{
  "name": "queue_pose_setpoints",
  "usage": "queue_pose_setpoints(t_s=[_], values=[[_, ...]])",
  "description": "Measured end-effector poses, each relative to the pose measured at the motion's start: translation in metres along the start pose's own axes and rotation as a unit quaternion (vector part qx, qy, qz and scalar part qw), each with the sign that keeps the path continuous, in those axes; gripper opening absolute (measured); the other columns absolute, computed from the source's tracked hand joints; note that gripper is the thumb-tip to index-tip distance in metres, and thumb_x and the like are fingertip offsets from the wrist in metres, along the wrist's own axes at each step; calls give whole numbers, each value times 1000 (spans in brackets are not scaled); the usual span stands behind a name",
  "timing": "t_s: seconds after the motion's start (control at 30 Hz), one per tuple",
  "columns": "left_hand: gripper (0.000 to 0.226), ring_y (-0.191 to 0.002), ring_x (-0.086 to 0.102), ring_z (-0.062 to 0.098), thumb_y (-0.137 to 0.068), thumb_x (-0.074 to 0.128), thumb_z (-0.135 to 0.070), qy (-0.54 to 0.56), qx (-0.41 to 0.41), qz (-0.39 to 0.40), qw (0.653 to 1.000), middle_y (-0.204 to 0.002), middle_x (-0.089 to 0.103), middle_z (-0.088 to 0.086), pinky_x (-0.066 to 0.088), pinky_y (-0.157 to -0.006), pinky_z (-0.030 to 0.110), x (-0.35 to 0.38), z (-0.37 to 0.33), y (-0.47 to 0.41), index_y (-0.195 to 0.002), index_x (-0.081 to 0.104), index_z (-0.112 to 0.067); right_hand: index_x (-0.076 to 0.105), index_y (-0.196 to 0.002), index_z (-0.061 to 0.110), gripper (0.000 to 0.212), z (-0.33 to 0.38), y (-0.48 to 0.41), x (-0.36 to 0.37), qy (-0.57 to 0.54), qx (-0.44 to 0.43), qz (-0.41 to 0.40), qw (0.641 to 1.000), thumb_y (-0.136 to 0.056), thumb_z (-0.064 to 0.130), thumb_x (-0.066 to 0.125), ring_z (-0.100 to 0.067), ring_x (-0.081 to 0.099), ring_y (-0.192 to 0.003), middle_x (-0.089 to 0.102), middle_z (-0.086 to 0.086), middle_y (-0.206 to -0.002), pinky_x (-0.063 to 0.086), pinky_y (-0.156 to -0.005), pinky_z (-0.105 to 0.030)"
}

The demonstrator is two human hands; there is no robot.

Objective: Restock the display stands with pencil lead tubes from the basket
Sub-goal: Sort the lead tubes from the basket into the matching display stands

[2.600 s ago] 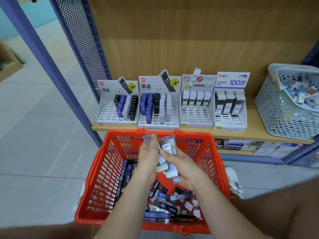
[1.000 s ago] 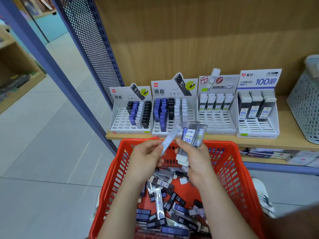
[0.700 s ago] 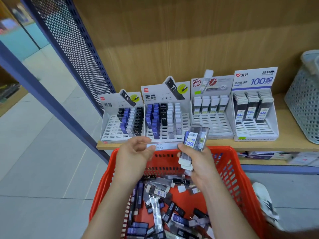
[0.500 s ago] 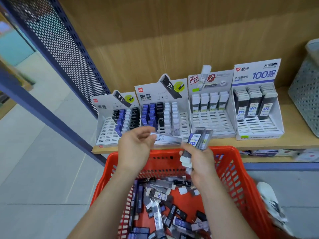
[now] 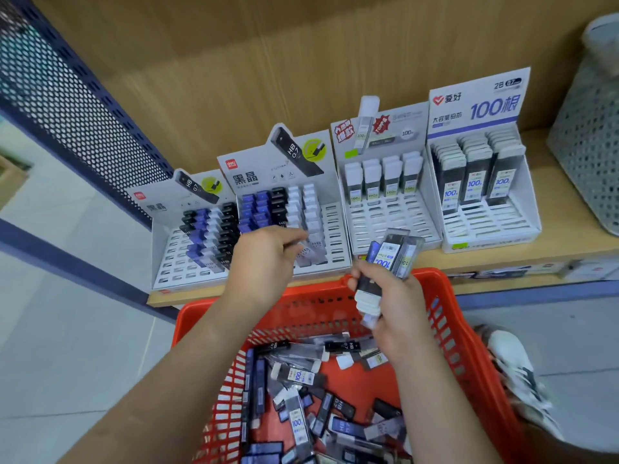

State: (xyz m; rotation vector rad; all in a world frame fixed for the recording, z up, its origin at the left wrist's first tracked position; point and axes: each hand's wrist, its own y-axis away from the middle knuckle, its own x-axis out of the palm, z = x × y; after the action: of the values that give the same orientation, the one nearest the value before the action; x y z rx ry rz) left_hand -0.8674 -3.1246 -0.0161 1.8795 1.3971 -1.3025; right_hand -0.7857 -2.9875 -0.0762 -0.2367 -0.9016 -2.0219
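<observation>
A red basket (image 5: 449, 316) below me holds several loose pencil lead tubes (image 5: 298, 390). My right hand (image 5: 392, 306) grips a bundle of tubes (image 5: 392, 259) above the basket's far rim. My left hand (image 5: 264, 262) pinches a pale translucent tube (image 5: 310, 252) and holds it over the front of the second display stand (image 5: 284, 209), at its white row. Four white display stands line the wooden shelf (image 5: 569, 209): the far-left stand (image 5: 187, 236), the second one, the third stand (image 5: 385, 195) and the "100" stand (image 5: 482, 175).
A grey mesh basket (image 5: 589, 139) stands on the shelf at the right. A blue perforated panel (image 5: 67, 105) and blue post close off the left side. A lower shelf holds flat boxes (image 5: 502, 272). A white shoe (image 5: 519, 373) shows right of the red basket.
My left hand took one pale tube from the bundle and carried it up and forward to the second stand. My right hand stayed above the basket rim with the bundle.
</observation>
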Motion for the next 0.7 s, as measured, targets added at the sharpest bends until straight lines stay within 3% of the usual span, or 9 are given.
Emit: queue_pose_setpoints(t_s=[0.1,0.17,0.23,0.3,0.43,0.57,0.63,0.7], values=[[21,-104,64,20,-92,61,-10,-40,41,9,998,-111,70,5,40,-92,19,4,1,-4,-110,72,-12,66,-106,-5,19,3,1,-4,-41,-4,9,999,-89,3,63,-12,59,-50,61,-9,-69,34,-35,-17],[21,-102,63,23,-90,62,-7,-64,73,22,995,-107,71,6,46,-94,26,8,0,-8,-108,73,-10,63,-111,-10,24,4,1,-7,-66,-3,15,998,-90,1,61,-13,61,-52,61,-10,-73,38,-37,-18],[21,-97,63,30,-87,64,0,-77,94,32,992,-100,71,9,53,-86,40,12,-1,-11,-104,74,-8,62,-113,-13,27,3,2,-9,-69,5,16,997,-90,3,62,-14,62,-55,62,-10,-74,39,-38,-19],[27,-92,62,34,-81,63,9,-89,105,30,990,-95,69,11,54,-80,44,13,-3,-16,-100,75,-6,64,-112,-10,28,2,4,-8,-63,16,13,998,-89,6,64,-14,61,-55,64,-10,-74,39,-38,-19],[19,-97,60,21,-88,62,-3,-55,43,18,997,-99,69,6,47,-86,28,15,-5,-23,-103,72,-10,70,-103,8,17,1,5,-7,-31,50,9,998,-87,15,70,-16,54,-48,68,-10,-69,29,-40,-19],[8,-89,50,15,-84,69,-6,-51,45,-14,998,-90,70,2,30,-79,20,19,-1,-18,-88,75,-9,70,-93,11,7,2,8,-3,-73,52,9,996,-86,10,70,-16,62,-52,69,-8,-65,34,-37,-17],[8,-88,51,18,-81,71,-4,-62,59,-22,996,-91,69,2,29,-80,20,21,-1,-17,-83,76,-10,70,-88,11,5,1,9,0,-94,49,16,994,-85,8,70,-16,62,-51,69,-10,-65,37,-37,-18],[11,-94,52,16,-85,68,-8,-59,44,-18,997,-99,65,-2,31,-80,17,20,-6,-17,-90,76,-14,70,-83,13,4,-2,10,2,-96,43,26,994,-80,12,73,-18,60,-51,68,-11,-67,37,-41,-20]])
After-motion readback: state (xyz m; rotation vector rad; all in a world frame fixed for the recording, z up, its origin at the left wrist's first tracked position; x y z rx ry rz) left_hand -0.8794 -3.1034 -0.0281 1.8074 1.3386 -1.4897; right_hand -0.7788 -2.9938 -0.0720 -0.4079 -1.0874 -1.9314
